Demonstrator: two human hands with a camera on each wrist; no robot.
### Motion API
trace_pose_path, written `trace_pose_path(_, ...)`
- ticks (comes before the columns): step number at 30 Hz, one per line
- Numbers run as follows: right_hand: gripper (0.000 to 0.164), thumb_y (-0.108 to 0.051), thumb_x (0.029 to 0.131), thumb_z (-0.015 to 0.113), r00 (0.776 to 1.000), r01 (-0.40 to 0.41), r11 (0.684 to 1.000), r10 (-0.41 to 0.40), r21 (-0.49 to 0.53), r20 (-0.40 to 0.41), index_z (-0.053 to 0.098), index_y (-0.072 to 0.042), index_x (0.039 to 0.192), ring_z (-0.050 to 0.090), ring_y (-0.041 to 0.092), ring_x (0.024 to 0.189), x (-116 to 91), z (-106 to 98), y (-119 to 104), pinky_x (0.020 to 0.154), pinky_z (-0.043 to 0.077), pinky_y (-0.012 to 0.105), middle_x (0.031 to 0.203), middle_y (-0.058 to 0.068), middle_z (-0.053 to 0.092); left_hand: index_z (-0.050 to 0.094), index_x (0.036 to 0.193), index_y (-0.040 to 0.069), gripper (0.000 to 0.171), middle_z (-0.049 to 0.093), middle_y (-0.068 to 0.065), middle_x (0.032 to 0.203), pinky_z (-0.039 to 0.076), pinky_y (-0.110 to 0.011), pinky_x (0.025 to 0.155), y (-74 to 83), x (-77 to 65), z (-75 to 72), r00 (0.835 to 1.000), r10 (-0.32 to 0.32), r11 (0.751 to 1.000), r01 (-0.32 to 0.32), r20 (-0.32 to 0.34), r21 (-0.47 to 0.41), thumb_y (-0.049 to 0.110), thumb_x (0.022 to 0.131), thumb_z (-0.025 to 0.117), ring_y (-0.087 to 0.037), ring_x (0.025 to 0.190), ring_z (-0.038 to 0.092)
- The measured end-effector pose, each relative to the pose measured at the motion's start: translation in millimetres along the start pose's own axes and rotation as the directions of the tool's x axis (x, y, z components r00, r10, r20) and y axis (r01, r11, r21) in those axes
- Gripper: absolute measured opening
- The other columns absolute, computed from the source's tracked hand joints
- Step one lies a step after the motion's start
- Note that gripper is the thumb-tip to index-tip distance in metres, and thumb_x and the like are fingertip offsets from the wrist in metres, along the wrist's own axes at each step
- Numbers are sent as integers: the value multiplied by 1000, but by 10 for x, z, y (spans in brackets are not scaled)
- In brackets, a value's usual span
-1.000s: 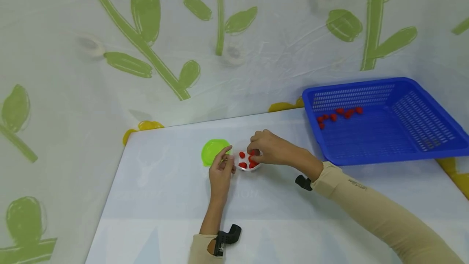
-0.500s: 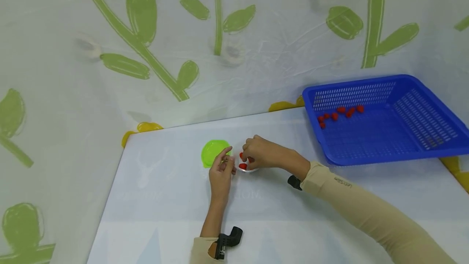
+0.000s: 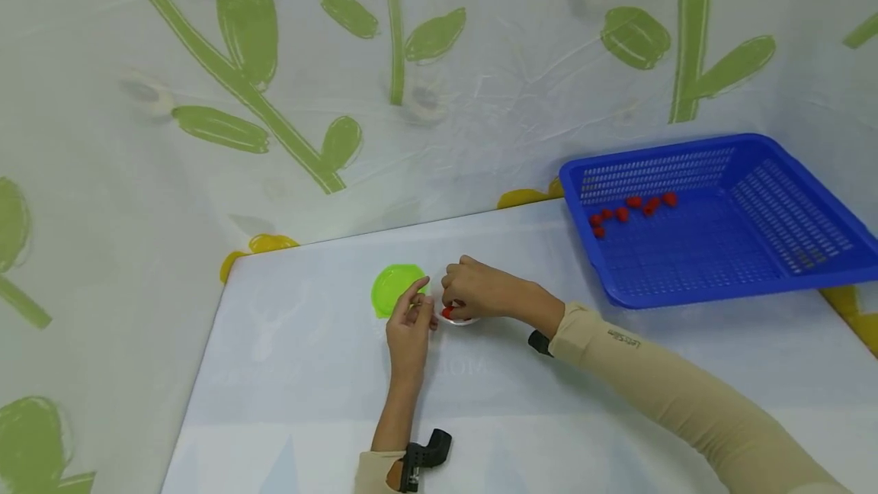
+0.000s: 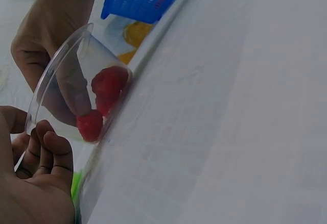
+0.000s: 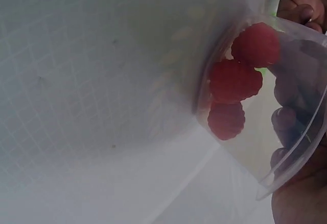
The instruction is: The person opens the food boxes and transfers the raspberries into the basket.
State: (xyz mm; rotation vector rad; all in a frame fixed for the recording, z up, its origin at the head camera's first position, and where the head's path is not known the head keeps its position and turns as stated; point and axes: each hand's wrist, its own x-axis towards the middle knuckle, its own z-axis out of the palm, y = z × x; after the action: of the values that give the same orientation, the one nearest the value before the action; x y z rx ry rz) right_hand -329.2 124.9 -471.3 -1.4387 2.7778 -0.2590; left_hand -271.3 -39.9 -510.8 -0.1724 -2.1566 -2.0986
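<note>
A clear plastic cup [image 4: 87, 55] stands on the white table with several red raspberries [image 5: 235, 81] at its bottom. My right hand [image 3: 483, 288] reaches down into it from the right, fingers bent. In the left wrist view the tip of one finger is on a raspberry [image 4: 90, 125] inside the cup, and it seems pinched there. My left hand [image 3: 409, 334] is at the cup's left side, its fingers loosely curled and their tips right at the rim. Just behind that hand lies a bright green lid [image 3: 394, 288], partly covered by the fingers.
A blue plastic basket [image 3: 693, 296] stands at the back right of the table [image 3: 309, 372], with several raspberries [image 3: 622, 214] along its left and far sides. A white curtain [image 3: 507, 97] printed with flowers hangs behind the table.
My right hand has moved left and a little down over the cup and now covers most of it. The left hand stays beside the cup. The whole head view has shifted slightly.
</note>
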Motion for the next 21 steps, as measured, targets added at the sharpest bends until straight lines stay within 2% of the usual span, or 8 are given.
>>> trace_pose_path(3,5,-23,80,69,1000,-5,1000,5,-20,-6,71,-20,77,40,8,65,2,-54,-19,64,30,26,67,-12,52,55,124,5,32,53,-17,86,50,-27,56,9,6,-8,1000,6,1000,-6,-4,16,8,91,56,-34,62,53)
trace_pose_path(11,10,-30,78,72,997,-25,992,34,-121,70,72,-20,77,41,10,66,48,-102,-96,64,31,27,67,-10,54,56,123,6,32,53,-14,86,50,-29,57,-7,-2,-9,1000,-4,1000,4,-5,5,10,91,56,-34,63,52)
trace_pose_path(16,15,-33,77,73,994,-68,986,81,-151,80,72,-18,78,44,10,68,62,-43,-90,65,32,26,69,-9,55,57,123,12,32,53,-11,87,50,-26,57,-159,5,-7,1000,-21,1000,21,-12,-5,16,91,57,-26,62,54)
trace_pose_path(21,16,-33,77,71,995,-92,987,97,-129,34,71,-18,78,43,10,69,28,-58,-47,66,31,27,70,-9,53,58,122,18,32,54,-8,88,50,-26,57,-275,17,-10,1000,-16,1000,17,-23,18,24,91,59,-22,62,54)
